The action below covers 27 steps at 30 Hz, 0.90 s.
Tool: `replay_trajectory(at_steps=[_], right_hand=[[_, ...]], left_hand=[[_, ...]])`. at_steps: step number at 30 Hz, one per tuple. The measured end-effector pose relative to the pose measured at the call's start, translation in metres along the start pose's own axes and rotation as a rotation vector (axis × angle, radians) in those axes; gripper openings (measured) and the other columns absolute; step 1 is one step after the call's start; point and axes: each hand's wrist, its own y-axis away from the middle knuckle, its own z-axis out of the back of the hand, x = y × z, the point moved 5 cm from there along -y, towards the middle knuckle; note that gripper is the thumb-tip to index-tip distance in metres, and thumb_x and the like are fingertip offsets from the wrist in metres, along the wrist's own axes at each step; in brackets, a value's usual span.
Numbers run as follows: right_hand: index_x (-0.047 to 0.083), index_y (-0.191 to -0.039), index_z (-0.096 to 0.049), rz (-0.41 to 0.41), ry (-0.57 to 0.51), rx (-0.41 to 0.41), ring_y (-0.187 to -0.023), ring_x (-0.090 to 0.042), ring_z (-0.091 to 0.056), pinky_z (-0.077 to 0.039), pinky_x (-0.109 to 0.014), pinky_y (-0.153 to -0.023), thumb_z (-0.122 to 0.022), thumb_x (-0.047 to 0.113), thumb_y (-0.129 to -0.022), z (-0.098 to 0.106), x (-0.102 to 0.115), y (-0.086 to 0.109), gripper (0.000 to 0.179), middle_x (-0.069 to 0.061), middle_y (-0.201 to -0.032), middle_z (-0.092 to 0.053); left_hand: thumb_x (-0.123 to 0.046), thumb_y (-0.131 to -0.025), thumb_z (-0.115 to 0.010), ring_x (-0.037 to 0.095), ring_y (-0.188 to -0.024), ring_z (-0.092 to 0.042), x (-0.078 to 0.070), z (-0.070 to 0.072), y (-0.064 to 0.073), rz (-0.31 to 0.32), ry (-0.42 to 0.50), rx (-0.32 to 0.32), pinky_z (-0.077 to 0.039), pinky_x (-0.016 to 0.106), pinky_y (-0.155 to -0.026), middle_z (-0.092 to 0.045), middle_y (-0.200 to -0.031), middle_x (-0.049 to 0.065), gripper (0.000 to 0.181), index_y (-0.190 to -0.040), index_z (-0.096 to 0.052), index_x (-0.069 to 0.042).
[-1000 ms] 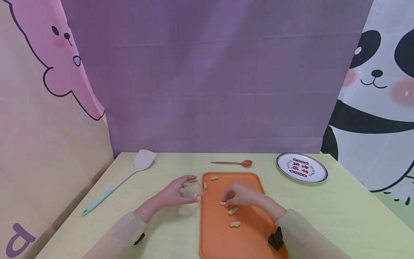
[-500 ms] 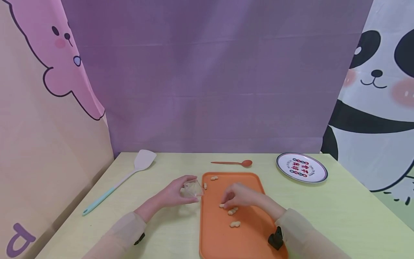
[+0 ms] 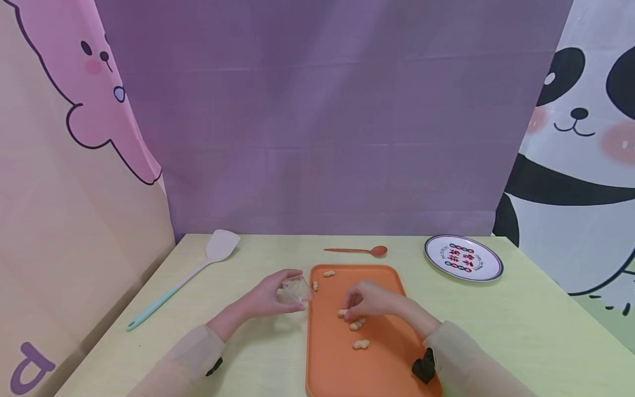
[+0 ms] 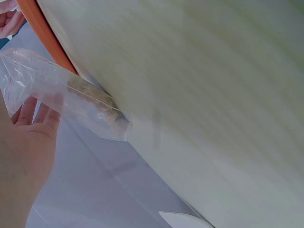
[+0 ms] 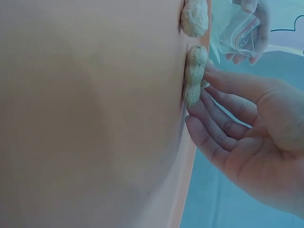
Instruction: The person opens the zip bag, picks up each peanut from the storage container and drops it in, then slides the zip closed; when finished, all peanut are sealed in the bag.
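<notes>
My left hand (image 3: 270, 295) holds a clear zip bag (image 3: 294, 290) with its mouth spread between thumb and fingers, beside the left edge of an orange tray (image 3: 372, 377). In the left wrist view, brown peanuts (image 4: 95, 99) show through the bag's lower end. Over the tray, my right hand (image 3: 369, 299) pinches a peanut (image 3: 342, 313) between thumb and fingertips. Just below those fingertips lies another peanut (image 3: 357, 324), and a further peanut (image 3: 361, 344) is nearer me. The right wrist view shows a peanut (image 5: 194, 76) in front of the fingers, partly covering what they pinch.
Two peanuts lie by the tray's far left corner, one peanut (image 3: 329, 273) at the back. Behind the tray is a red spoon (image 3: 378, 251). A white plate (image 3: 463, 257) with red print sits back right; a spatula (image 3: 198, 269) lies along the left.
Both hands keep nearly the same place. The peanut at my right fingertips has shifted only very slightly.
</notes>
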Motion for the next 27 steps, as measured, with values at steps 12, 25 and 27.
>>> replay_trajectory(at_steps=[12,25,27], right_hand=[[0.013,-0.087,-0.07,0.015,0.07,-0.037,-0.072,-0.006,-0.06,-0.049,-0.023,-0.066,-0.068,0.023,-0.086,0.011,0.013,-0.003,0.01,0.006,-0.08,-0.067],[0.016,-0.094,-0.07,0.104,0.079,-0.112,-0.08,-0.006,-0.061,-0.051,-0.024,-0.074,-0.066,0.023,-0.088,0.02,0.041,-0.025,0.01,0.009,-0.088,-0.067],[0.014,-0.094,-0.07,0.13,0.073,-0.117,-0.078,-0.008,-0.061,-0.052,-0.025,-0.073,-0.065,0.021,-0.088,0.019,0.047,-0.029,0.01,0.005,-0.087,-0.068]], left_hand=[[-0.047,-0.077,-0.073,0.02,-0.128,-0.045,0.0,0.0,0.0,-0.011,0.009,-0.002,-0.041,0.042,-0.102,-0.049,-0.139,0.0,0.08,-0.14,-0.041,-0.011],[-0.044,-0.076,-0.075,0.019,-0.126,-0.046,0.001,0.0,-0.001,-0.017,0.006,-0.014,-0.043,0.042,-0.1,-0.05,-0.137,0.001,0.078,-0.139,-0.043,-0.01],[-0.043,-0.076,-0.075,0.019,-0.126,-0.047,0.001,0.0,-0.001,-0.013,0.011,-0.012,-0.043,0.042,-0.1,-0.05,-0.137,0.001,0.077,-0.138,-0.043,-0.011]])
